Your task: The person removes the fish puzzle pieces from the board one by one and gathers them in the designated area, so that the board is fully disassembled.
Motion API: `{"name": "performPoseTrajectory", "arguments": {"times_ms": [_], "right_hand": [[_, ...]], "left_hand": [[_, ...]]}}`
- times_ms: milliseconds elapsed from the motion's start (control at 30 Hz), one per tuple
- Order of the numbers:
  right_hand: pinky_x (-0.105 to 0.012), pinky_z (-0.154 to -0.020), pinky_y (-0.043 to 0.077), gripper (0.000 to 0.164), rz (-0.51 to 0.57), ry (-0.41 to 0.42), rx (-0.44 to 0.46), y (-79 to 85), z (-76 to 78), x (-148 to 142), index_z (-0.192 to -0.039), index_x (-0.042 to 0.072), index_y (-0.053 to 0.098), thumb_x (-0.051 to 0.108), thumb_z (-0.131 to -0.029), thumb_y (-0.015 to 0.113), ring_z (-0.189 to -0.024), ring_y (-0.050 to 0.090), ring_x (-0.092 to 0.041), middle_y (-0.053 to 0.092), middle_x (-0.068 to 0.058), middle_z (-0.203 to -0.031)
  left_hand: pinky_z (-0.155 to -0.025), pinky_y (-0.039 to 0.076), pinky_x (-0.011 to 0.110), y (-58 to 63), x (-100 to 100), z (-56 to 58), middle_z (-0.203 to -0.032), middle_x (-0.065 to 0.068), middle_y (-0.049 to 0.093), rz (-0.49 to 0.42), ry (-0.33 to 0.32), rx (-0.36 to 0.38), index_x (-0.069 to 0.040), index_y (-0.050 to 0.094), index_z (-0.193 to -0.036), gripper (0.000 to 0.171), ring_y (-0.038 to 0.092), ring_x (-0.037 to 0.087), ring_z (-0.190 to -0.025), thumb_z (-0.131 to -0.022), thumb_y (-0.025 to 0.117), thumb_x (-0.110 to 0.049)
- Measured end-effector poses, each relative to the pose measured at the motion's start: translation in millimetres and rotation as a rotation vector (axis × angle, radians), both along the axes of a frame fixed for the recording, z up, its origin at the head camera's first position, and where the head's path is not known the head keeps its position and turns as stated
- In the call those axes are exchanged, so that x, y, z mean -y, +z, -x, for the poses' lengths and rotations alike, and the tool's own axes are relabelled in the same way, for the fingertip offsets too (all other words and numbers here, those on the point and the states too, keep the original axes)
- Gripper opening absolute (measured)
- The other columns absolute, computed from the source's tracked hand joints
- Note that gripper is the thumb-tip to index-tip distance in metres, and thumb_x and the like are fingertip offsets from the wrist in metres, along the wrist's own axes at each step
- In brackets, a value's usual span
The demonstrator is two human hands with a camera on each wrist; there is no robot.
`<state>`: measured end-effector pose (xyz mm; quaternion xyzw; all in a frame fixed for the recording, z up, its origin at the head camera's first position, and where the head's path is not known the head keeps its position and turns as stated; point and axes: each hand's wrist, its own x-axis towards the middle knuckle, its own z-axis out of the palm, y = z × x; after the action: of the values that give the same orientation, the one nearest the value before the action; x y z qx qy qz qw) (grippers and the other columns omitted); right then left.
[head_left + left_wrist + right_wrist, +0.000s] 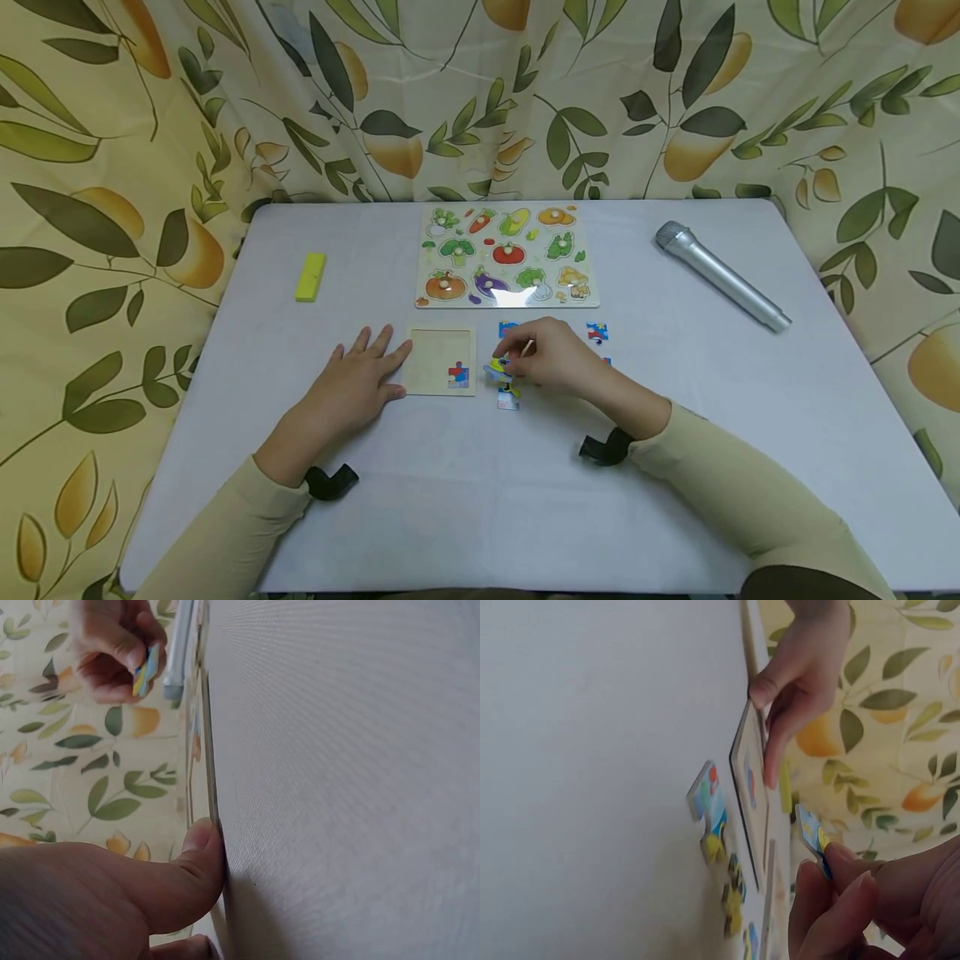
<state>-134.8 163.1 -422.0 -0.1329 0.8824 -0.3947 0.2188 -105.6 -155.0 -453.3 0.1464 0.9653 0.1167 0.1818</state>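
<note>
My left hand (352,379) lies with spread fingers at the left side of a small square wooden puzzle tray (431,358); its thumb and index finger touch the tray's edge. One red-and-blue puzzle piece (458,375) sits in the tray's lower right corner. Just right of the tray, my right hand (551,358) pinches a blue-and-yellow jigsaw piece (808,829) between thumb and fingers, raised above the table in the right wrist view. Several loose puzzle pieces (507,400) lie beneath and around this hand, some partly hidden by it.
Behind the tray lies a vegetable peg-puzzle board (472,227). A yellow block (310,277) is at the left, and a silver microphone (723,277) lies at the right. Patterned curtain cloth (480,100) hangs around the white table (465,500).
</note>
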Motion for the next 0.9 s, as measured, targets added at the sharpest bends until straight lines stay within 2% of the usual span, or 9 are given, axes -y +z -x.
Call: {"name": "performPoseTrajectory", "arguments": {"times_ms": [167, 333, 633, 900], "right_hand": [[-0.030, -0.057, 0.055, 0.012, 0.002, -0.044, 0.052, -2.2, -3.3, -18.4, -0.101, 0.016, 0.084, 0.008, -0.094, 0.080, -0.071, 0.063, -0.022, 0.072, -0.005, -0.095], [-0.031, -0.056, 0.056, 0.009, -0.010, -0.053, 0.094, -4.5, -5.6, -33.7, -0.100, 0.014, 0.083, 0.007, -0.096, 0.078, -0.069, 0.066, -0.021, 0.075, -0.007, -0.102], [-0.032, -0.061, 0.059, 0.016, 0.000, -0.085, 0.152, -12.1, -14.7, -57.2, -0.104, 0.008, 0.082, -0.002, -0.095, 0.074, -0.068, 0.068, -0.022, 0.073, -0.010, -0.096], [-0.032, -0.061, 0.060, 0.020, -0.040, -0.091, 0.166, -11.8, -22.5, -66.3, -0.106, 0.007, 0.083, -0.005, -0.097, 0.070, -0.068, 0.070, -0.020, 0.079, -0.010, -0.102]], "left_hand": [[-0.127, 0.017, 0.078, -0.1, 0.5, -0.3, -0.180, 0.015, 0.022, -0.001, -0.001, -0.001, -0.025, 0.039, -0.168, 0.074, 0.013, 0.049, -0.167, -0.103, 0.072, -0.039], [-0.127, 0.018, 0.078, -0.7, 1.5, 0.1, -0.180, 0.015, 0.022, -0.006, -0.004, -0.006, -0.025, 0.039, -0.168, 0.074, 0.013, 0.049, -0.167, -0.103, 0.072, -0.039], [-0.128, 0.017, 0.078, -0.3, 0.8, 0.6, -0.180, 0.014, 0.021, -0.007, 0.000, 0.002, -0.026, 0.039, -0.168, 0.075, 0.012, 0.048, -0.167, -0.103, 0.072, -0.039], [-0.128, 0.017, 0.078, 0.2, 2.5, 1.2, -0.180, 0.014, 0.019, -0.009, -0.016, 0.001, -0.025, 0.038, -0.168, 0.074, 0.013, 0.048, -0.167, -0.103, 0.071, -0.040]]}}
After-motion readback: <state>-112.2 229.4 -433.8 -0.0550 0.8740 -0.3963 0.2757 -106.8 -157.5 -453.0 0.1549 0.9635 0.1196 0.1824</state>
